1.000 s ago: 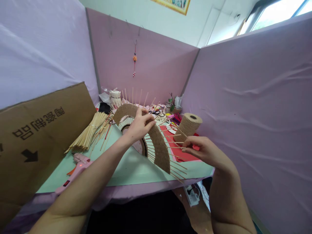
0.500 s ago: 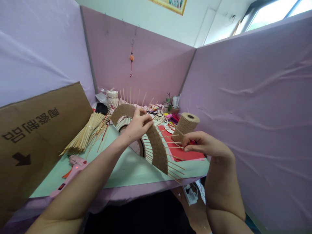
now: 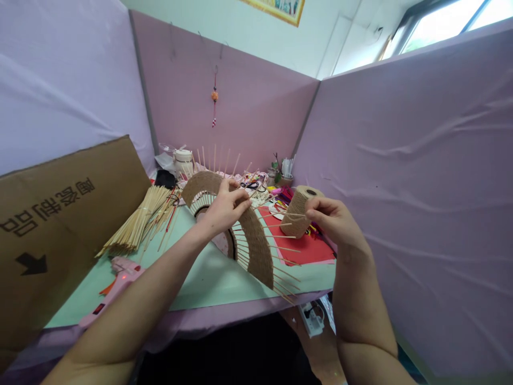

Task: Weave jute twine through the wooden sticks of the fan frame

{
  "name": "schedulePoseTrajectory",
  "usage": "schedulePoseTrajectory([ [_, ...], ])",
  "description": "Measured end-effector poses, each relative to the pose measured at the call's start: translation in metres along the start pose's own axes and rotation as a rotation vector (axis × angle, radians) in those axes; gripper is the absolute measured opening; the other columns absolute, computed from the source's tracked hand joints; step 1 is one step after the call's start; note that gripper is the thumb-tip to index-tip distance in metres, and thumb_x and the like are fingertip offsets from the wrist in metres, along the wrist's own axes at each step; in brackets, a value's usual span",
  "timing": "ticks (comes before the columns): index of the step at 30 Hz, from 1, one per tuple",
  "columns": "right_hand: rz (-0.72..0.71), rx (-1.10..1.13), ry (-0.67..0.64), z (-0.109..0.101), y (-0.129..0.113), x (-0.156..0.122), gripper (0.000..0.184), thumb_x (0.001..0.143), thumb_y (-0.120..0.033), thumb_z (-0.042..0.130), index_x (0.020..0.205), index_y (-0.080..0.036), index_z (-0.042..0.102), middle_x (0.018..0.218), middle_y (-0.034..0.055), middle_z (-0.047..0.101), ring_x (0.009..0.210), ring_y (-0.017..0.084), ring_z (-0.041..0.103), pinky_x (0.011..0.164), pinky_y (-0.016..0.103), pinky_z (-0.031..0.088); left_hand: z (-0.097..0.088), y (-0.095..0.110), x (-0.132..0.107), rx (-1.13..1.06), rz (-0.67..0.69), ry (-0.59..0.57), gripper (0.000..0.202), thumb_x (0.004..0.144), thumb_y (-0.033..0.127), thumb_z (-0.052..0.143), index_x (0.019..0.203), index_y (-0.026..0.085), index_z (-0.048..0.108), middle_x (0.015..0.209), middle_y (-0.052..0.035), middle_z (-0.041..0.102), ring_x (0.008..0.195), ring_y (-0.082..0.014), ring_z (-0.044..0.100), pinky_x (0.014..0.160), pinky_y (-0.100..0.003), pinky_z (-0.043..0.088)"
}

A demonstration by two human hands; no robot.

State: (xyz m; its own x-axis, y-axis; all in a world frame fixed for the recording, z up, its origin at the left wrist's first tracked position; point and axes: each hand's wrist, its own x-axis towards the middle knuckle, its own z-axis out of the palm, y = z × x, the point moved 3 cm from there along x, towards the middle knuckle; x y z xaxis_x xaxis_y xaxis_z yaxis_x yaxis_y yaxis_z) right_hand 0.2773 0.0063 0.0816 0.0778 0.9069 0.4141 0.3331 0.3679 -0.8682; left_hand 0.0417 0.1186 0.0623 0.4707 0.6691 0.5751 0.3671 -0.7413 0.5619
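Observation:
A half-round fan shape of thin wooden sticks, woven with a wide band of brown twine [image 3: 259, 248], stands tilted over the table. My left hand [image 3: 228, 206] grips its band near the top, thumb and fingers closed on it. Stick ends fan out past the outer edge. My right hand [image 3: 331, 216] is raised to the right of the sticks, thumb and forefinger pinched on a thin strand of twine [image 3: 296, 216]. Behind that hand stands a spool of brown twine [image 3: 298, 206], partly covered by the fingers.
On the left lie a bundle of sticks [image 3: 138, 222] and a pink glue gun [image 3: 116, 291], its light red. A cardboard sheet [image 3: 72, 214] leans at far left. Red paper [image 3: 306, 248] lies under the spool. A white lidded container [image 3: 183, 160] and small pots [image 3: 285, 179] stand behind.
My right hand has risen from beside the stick tips to in front of the spool, pulling the strand upward. My left hand keeps its hold on the woven fan.

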Motion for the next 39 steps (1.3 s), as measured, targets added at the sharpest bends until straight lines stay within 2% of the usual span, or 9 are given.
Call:
schedulePoseTrajectory([
  [7,0.119,0.174,0.174,-0.011,0.056,0.011,0.03,0.066,-0.043,0.079,0.066,-0.02,0.059,0.055,-0.0049,0.044,0.05,0.009,0.037,0.048,0.023,0.029,0.0,0.001,-0.001,-0.009,-0.003,-0.009,0.015,0.089,0.03,0.054,0.087,0.018,0.064,0.119,-0.0057,0.037,0.108,-0.0187,0.051,0.106,-0.038,0.043],
  [13,-0.057,0.168,0.081,-0.006,0.028,-0.007,0.029,0.068,-0.039,0.079,0.064,-0.02,0.058,0.066,-0.0015,0.052,0.062,0.012,0.046,0.056,0.025,0.036,0.0,0.0,-0.001,0.016,0.024,-0.005,0.015,0.088,0.029,0.055,0.086,0.018,0.065,0.117,-0.0056,0.039,0.106,-0.0185,0.052,0.104,-0.037,0.045],
  [17,-0.133,0.11,0.135,-0.006,0.01,-0.005,0.027,0.07,-0.038,0.077,0.066,-0.02,0.057,0.066,-0.0014,0.051,0.063,0.012,0.046,0.057,0.025,0.037,0.0,0.0,-0.001,0.017,0.031,0.003,0.015,0.088,0.029,0.055,0.085,0.018,0.065,0.116,-0.0058,0.039,0.107,-0.019,0.052,0.103,-0.037,0.046],
  [22,0.003,0.09,0.25,-0.007,0.039,0.012,0.031,0.072,-0.045,0.073,0.068,-0.021,0.054,0.06,-0.0045,0.046,0.054,0.009,0.037,0.052,0.023,0.03,-0.003,0.0,-0.003,0.005,0.019,0.005,0.014,0.087,0.029,0.056,0.084,0.018,0.064,0.116,-0.0055,0.039,0.106,-0.0185,0.052,0.104,-0.038,0.045],
  [24,0.15,0.03,0.2,0.002,0.061,0.011,0.035,0.072,-0.049,0.071,0.067,-0.021,0.051,0.056,-0.0057,0.043,0.051,0.009,0.035,0.05,0.024,0.027,-0.003,0.001,-0.003,-0.005,0.006,-0.001,0.014,0.088,0.028,0.056,0.084,0.018,0.064,0.117,-0.0053,0.039,0.107,-0.0185,0.052,0.104,-0.038,0.045],
  [26,0.282,-0.048,0.04,0.02,0.081,0.004,0.039,0.07,-0.052,0.072,0.064,-0.02,0.05,0.054,-0.0058,0.042,0.051,0.009,0.034,0.051,0.024,0.026,-0.003,0.001,-0.004,-0.013,0.001,-0.01,0.013,0.088,0.029,0.055,0.085,0.018,0.063,0.117,-0.0052,0.039,0.106,-0.0184,0.052,0.104,-0.038,0.045],
  [30,0.314,-0.076,-0.255,0.063,0.106,-0.012,0.045,0.068,-0.057,0.072,0.061,-0.018,0.05,0.058,-0.0051,0.042,0.057,0.009,0.034,0.055,0.024,0.026,0.0,0.002,-0.005,-0.041,0.007,-0.022,0.016,0.087,0.032,0.056,0.086,0.018,0.064,0.12,-0.0056,0.038,0.101,-0.0168,0.054,0.099,-0.037,0.048],
  [37,0.291,0.017,-0.237,0.096,0.125,-0.009,0.039,0.071,-0.053,0.069,0.065,-0.016,0.054,0.065,-0.0017,0.048,0.064,0.012,0.041,0.058,0.023,0.031,-0.001,0.006,-0.009,-0.029,-0.005,-0.009,0.031,0.081,0.04,0.066,0.108,0.024,0.069,0.12,-0.0056,0.035,0.12,-0.0233,0.045,0.111,-0.042,0.038],
  [39,0.266,-0.01,-0.216,0.099,0.125,-0.007,0.038,0.074,-0.051,0.067,0.067,-0.016,0.055,0.067,-0.0006,0.05,0.066,0.012,0.042,0.057,0.023,0.032,0.001,0.005,-0.009,-0.012,-0.01,0.001,0.031,0.077,0.042,0.071,0.104,0.026,0.071,0.12,-0.0053,0.034,0.123,-0.0254,0.042,0.113,-0.044,0.035],
])
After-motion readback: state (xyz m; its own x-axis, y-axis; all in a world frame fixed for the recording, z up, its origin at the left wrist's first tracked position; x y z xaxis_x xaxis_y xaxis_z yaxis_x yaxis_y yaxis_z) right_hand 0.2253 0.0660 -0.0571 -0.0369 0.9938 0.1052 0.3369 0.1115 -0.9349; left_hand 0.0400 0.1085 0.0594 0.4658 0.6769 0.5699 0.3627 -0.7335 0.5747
